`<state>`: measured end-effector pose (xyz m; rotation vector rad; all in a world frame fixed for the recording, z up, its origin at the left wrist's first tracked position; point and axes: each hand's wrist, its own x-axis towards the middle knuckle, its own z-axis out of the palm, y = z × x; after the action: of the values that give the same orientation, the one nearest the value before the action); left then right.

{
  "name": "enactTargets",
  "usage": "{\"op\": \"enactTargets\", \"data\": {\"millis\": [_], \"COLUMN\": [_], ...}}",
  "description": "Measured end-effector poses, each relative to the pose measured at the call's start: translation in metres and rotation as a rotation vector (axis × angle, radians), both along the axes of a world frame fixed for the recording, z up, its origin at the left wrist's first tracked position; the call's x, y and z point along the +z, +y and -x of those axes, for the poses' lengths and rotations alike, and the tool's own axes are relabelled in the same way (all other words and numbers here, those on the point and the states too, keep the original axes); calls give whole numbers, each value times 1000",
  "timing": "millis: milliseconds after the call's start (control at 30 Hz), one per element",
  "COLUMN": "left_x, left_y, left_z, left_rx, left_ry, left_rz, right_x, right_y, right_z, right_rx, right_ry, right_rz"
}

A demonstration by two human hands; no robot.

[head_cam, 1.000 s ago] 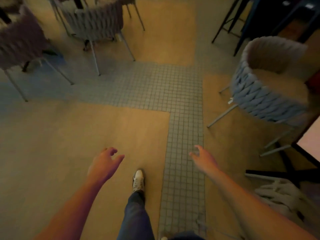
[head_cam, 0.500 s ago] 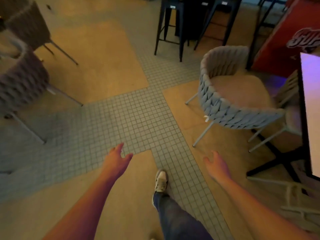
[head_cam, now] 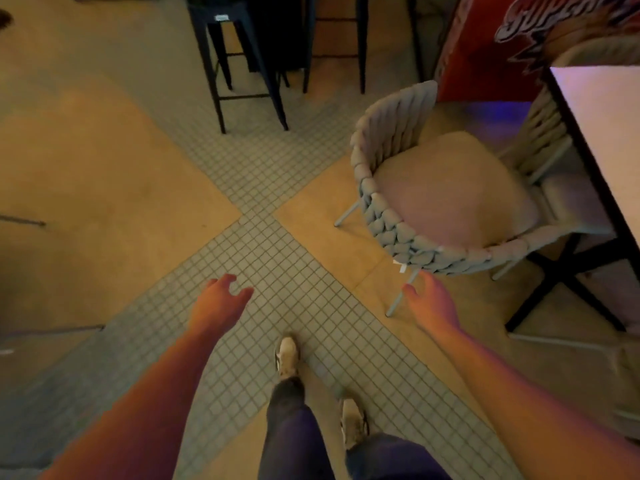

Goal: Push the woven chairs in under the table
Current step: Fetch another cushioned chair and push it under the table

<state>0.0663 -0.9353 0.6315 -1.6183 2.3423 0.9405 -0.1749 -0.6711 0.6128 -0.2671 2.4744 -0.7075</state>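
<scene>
A grey woven chair (head_cam: pixel 391 216) with a beige seat cushion stands pulled out from the white-topped table (head_cam: pixel 609 133) at the right edge. A second woven chair (head_cam: pixel 543 133) sits partly under the table behind it. My right hand (head_cam: pixel 431 303) is open, fingers apart, just below the near rim of the pulled-out chair, close to it but not touching. My left hand (head_cam: pixel 221 303) hangs open over the tiled floor, well left of the chair and holding nothing.
Black metal bar stools (head_cam: pixel 242 64) stand at the top centre. A red cabinet with lettering (head_cam: pixel 485 46) is behind the table. The table's black cross base (head_cam: pixel 568 278) spreads under it. A pale chair frame (head_cam: pixel 623 368) shows at the lower right.
My view has turned right and closed in on the chair and table. My right hand has come up near the chair's rim. The left-side chairs have left the view.
</scene>
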Motion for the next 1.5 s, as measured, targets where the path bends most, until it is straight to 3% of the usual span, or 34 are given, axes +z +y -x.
{"op": "enactTargets", "data": {"millis": [233,467,833,1000,1100,1267,1500], "left_x": [0,13,-6,-26,-48,-92,-98], "left_y": [-142,-202,-171,-153,-147,-153,-167], "left_z": [122,282,548,633,678,730,744], "left_rx": [-178,-326,-598,-800,-884,-981,-1024], "left_ry": [21,137,117,16,-73,-91,-117], "left_rz": [-6,-18,-13,42,84,162,213], "right_x": [5,1,-30,-41,-60,-93,-92], "right_y": [-74,-101,-43,-6,18,37,32], "right_z": [59,126,255,284,277,258,240], "right_rx": [-236,-512,-742,-696,-843,-1028,-1054], "right_ry": [138,130,83,114,13,-26,114], "right_rz": [123,92,22,-351,-432,-155,-113]}}
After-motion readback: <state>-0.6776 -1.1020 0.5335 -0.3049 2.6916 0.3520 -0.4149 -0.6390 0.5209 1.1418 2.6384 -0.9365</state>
